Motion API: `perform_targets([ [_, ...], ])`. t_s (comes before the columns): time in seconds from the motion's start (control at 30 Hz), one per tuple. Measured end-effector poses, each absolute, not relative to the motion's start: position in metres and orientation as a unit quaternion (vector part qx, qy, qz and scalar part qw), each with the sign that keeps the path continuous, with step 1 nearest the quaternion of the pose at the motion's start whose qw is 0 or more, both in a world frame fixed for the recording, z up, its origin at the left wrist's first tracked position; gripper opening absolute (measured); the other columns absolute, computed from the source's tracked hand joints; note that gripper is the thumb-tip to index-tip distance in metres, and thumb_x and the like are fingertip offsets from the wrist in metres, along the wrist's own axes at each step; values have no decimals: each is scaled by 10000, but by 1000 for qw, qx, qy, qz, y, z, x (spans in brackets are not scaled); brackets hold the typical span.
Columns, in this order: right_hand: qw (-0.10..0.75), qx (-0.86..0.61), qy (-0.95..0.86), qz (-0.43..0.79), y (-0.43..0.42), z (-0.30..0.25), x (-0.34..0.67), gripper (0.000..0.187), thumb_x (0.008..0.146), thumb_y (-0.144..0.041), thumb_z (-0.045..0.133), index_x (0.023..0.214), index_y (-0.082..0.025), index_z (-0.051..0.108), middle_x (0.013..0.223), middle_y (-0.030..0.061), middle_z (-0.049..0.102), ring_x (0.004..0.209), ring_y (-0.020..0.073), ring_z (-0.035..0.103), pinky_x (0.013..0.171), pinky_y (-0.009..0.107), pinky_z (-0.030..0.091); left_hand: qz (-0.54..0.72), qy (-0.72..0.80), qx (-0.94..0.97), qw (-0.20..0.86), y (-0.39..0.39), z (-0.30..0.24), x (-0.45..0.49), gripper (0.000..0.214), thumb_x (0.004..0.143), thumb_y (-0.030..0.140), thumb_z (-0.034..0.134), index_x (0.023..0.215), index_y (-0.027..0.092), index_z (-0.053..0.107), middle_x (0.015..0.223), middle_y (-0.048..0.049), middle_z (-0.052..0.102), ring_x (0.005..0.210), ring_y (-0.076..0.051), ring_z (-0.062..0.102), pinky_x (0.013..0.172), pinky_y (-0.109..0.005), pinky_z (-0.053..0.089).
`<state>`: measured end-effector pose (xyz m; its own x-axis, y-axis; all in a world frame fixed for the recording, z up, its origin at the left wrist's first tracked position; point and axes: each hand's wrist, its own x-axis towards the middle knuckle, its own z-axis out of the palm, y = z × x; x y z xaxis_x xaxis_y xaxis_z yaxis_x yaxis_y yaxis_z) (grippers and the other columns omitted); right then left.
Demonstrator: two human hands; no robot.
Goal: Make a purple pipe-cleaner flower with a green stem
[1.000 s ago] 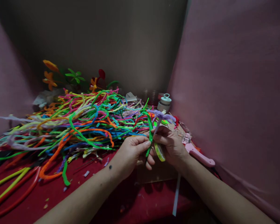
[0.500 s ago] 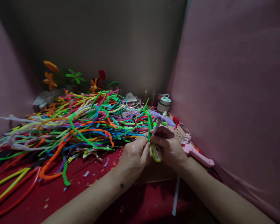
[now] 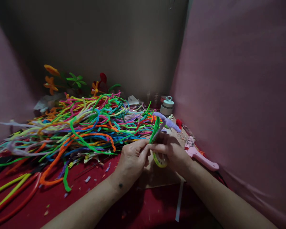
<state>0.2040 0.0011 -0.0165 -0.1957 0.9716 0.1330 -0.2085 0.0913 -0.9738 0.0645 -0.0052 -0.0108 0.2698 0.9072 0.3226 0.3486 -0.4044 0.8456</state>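
Note:
My left hand (image 3: 135, 156) is closed, pinching the lower end of a green pipe-cleaner stem (image 3: 155, 128). A fuzzy lilac pipe-cleaner piece (image 3: 168, 121) sits at the top of that stem and sticks out to the right. From below it a thin pale strip (image 3: 160, 131) slants down to the fingers. My right hand (image 3: 173, 152) is closed beside the left, its fingertips meeting the stem's base. Under its fingers hangs a roll of tape (image 3: 160, 161) with a yellow-green rim, partly covered by the hand.
A heap of colourful pipe cleaners (image 3: 92, 127) spreads left. Yellow-and-red-handled tools (image 3: 23, 181) lie front left. A pink glue gun (image 3: 202, 158) rests right, near a lidded grey container (image 3: 167, 106). Cardboard (image 3: 162, 180) lies below my hands; pipe-cleaner flowers (image 3: 51, 84) stand behind.
The green stem has gone from upright to leaning right, and the lilac piece has turned and shifted slightly right. My right fingertips have dropped lower, closer to my left hand.

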Motion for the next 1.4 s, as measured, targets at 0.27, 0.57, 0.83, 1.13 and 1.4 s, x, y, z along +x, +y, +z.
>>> perform_targets([
  [0.27,528,-394,-503,559,2,-10,214,107,587,-170,712,646,-164,623,541,-41,526,461,64,396,457,217,281,427,418,657,459,-4,-10,65,227,800,264,496,604,171,564,462,24,526,392,-95,493,465,-206,385],
  [0.57,480,-364,-519,606,2,-8,219,148,595,-181,705,723,-172,631,604,-22,531,458,60,402,407,195,280,437,406,622,508,-1,-5,65,171,775,250,514,637,155,549,522,42,528,373,-81,509,400,-192,372],
  [0.83,472,-417,-494,599,1,-4,219,107,585,-221,675,663,-153,651,610,19,542,519,94,439,410,207,260,436,411,630,494,4,0,59,185,795,252,494,649,146,539,528,37,528,394,-89,518,432,-209,387],
  [1.13,487,-379,-489,616,4,-7,223,146,662,-251,587,715,-168,695,604,26,568,472,91,434,399,213,249,444,412,664,439,5,-2,53,214,825,257,482,641,158,528,496,41,537,423,-90,521,484,-215,398],
  [1.4,493,-390,-512,585,2,-8,220,110,684,-209,594,689,-179,700,625,19,580,477,76,403,426,216,257,447,418,688,391,5,-2,52,204,829,261,485,657,165,539,483,50,522,445,-83,507,501,-205,391],
])
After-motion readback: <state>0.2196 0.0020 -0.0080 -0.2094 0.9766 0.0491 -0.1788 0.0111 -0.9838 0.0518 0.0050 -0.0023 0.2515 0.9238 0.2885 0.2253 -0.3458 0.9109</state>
